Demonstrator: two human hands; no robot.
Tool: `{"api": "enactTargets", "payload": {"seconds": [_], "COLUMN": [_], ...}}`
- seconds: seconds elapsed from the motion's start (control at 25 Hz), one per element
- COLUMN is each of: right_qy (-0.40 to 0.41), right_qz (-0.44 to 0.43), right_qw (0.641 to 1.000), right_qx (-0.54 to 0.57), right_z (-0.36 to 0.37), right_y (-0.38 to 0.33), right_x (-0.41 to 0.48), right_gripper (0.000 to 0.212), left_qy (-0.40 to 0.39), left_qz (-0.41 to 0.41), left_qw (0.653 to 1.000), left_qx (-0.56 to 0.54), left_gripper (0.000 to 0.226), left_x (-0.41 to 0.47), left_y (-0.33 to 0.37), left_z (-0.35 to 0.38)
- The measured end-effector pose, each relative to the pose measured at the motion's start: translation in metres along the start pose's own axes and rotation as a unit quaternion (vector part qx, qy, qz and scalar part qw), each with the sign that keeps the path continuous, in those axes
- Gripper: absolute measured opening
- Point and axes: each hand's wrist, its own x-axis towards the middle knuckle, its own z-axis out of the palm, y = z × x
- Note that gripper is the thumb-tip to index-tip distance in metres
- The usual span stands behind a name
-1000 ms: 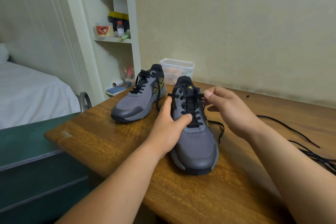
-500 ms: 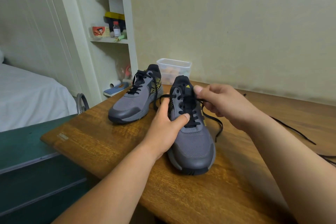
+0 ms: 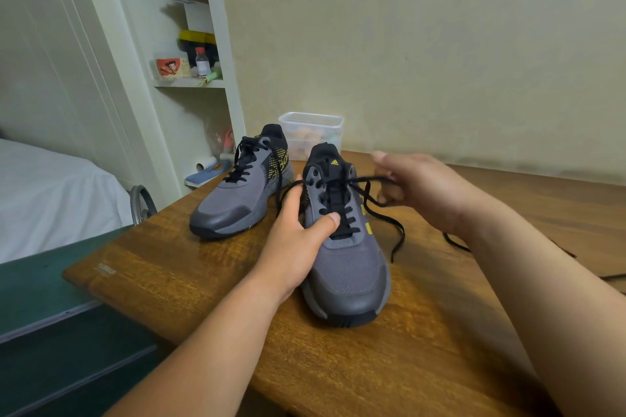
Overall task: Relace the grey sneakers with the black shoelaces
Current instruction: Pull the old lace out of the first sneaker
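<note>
Lace (image 3: 402,230) looks limp and light, probably best pinched near its tip; the right hand (image 3: 420,189) pinches it, left hand (image 3: 298,240) grips the near sneaker (image 3: 349,267) steady.

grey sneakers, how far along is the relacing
Done: the far sneaker looks laced to its top, ends loose. In hand: the left hand grips the near sneaker, whose black lace crosses most of the way up, while the right hand pinches one end pulled sideways. Left: its top eyelets look empty, so they need threading, then probably tying.
</note>
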Motion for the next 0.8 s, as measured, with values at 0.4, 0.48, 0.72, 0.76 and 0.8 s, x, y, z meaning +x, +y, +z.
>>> {"api": "enactTargets", "payload": {"seconds": [0.4, 0.48, 0.72, 0.76, 0.8], "right_qy": [0.096, 0.056, 0.036, 0.04, 0.044], "right_qz": [-0.028, 0.015, 0.005, -0.007, -0.025], "right_qw": [0.963, 0.998, 0.994, 0.988, 0.979], "right_qx": [0.249, 0.036, -0.106, -0.146, -0.197], "right_z": [-0.018, -0.013, 0.017, 0.021, 0.024], "right_y": [-0.012, -0.006, -0.004, -0.002, 0.001], "right_x": [0.001, -0.004, -0.001, 0.001, 0.002], "right_gripper": [0.033, 0.041, 0.043, 0.039, 0.035], "left_qy": [0.0, 0.001, -0.001, 0.0, 0.001], "left_qz": [0.0, 0.001, 0.009, 0.01, 0.011], "left_qw": [1.0, 1.0, 1.0, 1.0, 1.0], "left_qx": [0.015, 0.014, 0.009, 0.006, 0.005], "left_gripper": [0.075, 0.072, 0.069, 0.067, 0.065], "left_x": [0.003, 0.003, 0.004, 0.003, 0.003], "left_y": [-0.004, -0.005, -0.006, -0.005, -0.005], "left_z": [-0.002, -0.002, -0.002, -0.002, -0.002]}}
